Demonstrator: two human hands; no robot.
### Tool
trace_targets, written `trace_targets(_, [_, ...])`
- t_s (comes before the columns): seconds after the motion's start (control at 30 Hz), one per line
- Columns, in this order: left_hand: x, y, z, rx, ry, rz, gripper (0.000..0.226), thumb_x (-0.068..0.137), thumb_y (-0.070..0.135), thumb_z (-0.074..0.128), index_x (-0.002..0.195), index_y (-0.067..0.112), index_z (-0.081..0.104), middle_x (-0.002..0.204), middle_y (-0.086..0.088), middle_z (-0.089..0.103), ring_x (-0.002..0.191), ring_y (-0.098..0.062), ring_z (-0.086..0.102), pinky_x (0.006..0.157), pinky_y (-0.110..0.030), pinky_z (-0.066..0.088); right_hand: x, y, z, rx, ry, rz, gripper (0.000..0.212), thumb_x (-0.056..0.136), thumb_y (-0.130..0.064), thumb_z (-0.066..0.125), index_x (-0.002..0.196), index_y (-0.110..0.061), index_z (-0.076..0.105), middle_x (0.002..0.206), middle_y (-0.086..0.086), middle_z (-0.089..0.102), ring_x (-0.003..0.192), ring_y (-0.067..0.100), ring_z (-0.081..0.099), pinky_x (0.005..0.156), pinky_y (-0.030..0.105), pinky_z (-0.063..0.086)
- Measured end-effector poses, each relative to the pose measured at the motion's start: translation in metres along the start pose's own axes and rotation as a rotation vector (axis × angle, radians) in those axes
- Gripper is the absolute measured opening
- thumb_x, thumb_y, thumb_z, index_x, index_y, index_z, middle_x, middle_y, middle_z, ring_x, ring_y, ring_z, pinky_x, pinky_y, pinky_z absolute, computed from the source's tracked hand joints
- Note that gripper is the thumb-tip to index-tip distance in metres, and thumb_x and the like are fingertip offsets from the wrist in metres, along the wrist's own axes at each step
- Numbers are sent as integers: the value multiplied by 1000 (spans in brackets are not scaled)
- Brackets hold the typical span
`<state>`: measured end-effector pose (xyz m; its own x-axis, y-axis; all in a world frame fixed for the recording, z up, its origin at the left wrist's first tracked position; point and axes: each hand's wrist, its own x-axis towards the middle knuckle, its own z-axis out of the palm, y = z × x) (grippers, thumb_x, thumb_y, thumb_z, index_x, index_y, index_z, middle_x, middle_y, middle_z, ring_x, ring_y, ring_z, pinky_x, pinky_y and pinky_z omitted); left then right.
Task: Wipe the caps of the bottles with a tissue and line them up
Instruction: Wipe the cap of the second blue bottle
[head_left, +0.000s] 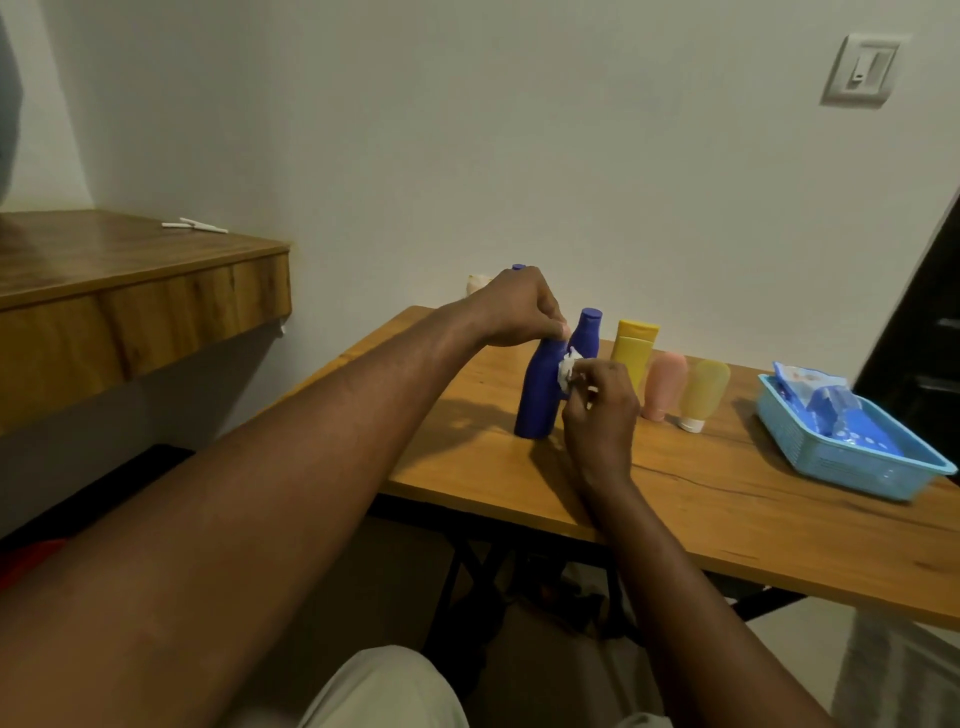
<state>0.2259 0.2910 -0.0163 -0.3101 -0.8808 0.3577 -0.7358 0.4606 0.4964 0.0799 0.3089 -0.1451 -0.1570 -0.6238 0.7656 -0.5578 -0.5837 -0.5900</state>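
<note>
Wooden desk (727, 519), orange-brown top with a dark crack line in the grain, stands on black crossed legs (483, 571) against a plain white wall (519, 130). Light switch (860, 70) on the wall, upper right; dark door (924, 322) at the right edge. To the left, a thick wooden shelf (130, 291) sits higher than the desk and carries a few white sticks (195, 225). Near blue bottle (537, 395) stands upright at the desk's left end; left hand (519, 306) curls over its top, hiding the cap. Right hand (602, 410), fingers curled, pinches a crumpled white tissue (569, 369) against the bottle's neck. Just behind stands a second blue bottle (586, 332), then rightward in a row a yellow tube (634, 345), a pink tube (662, 384) and a pale yellow tube (701, 389), the last resting on its white cap. Light blue basket (852, 462) at the desk's right end holds a blue packet (831, 410).
</note>
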Motion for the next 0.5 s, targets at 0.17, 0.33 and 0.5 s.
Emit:
trace_targets(0.17, [1, -2, 1, -8, 18, -20, 18, 92, 20, 74, 106, 11, 80, 115, 0, 76, 95, -7, 68, 71, -15, 46, -2, -6, 0, 30, -22, -170, 18, 93, -6, 67, 110, -8, 65, 118, 7, 61, 110, 17, 58, 90, 36, 56])
trace_targets(0.33, [1, 0, 1, -1, 13, -15, 19, 91, 21, 74, 106, 11, 80, 115, -1, 76, 94, -6, 67, 71, -15, 46, -3, -9, 5, 13, -19, -204, 24, 89, -1, 70, 110, -9, 65, 123, 9, 60, 117, 14, 54, 93, 20, 48])
trace_targets(0.5, [-1, 2, 0, 5, -9, 1, 23, 95, 18, 69, 115, 10, 77, 119, -2, 74, 100, -8, 66, 72, -13, 44, 8, 5, 0, 166, 52, 92, 22, 95, -1, 63, 108, -19, 65, 105, -5, 64, 100, 12, 62, 85, 30, 56])
